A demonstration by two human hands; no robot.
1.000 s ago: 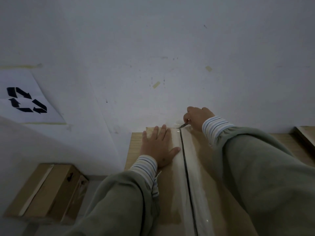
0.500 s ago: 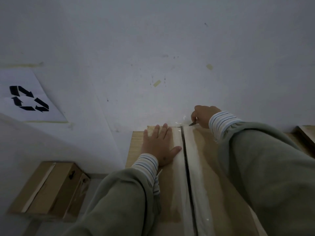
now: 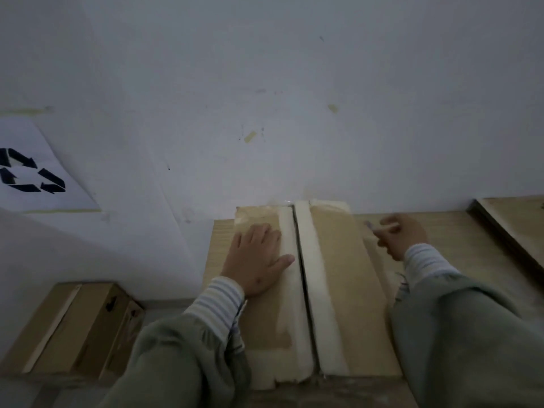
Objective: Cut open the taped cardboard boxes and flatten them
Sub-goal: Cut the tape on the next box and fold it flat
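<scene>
1. Far left on the floor, a second taped box [image 3: 70,328] waits uncut.
2. Your left hand [image 3: 256,260] lies flat, fingers spread, on the box [image 3: 338,275] atop the table [image 3: 441,231]; long axis runs away from you twd the wall.
3. Center seam [image 3: 300,275] looks slit; next prob. side tape.
4. Right hand [image 3: 400,234] pinches the blade [image 3: 368,224], blurred.

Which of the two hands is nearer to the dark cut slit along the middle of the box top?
Left. The left hand lies flat on the cardboard box, thumb almost at the dark cut slit. The right hand is off past the box's right edge.
</scene>
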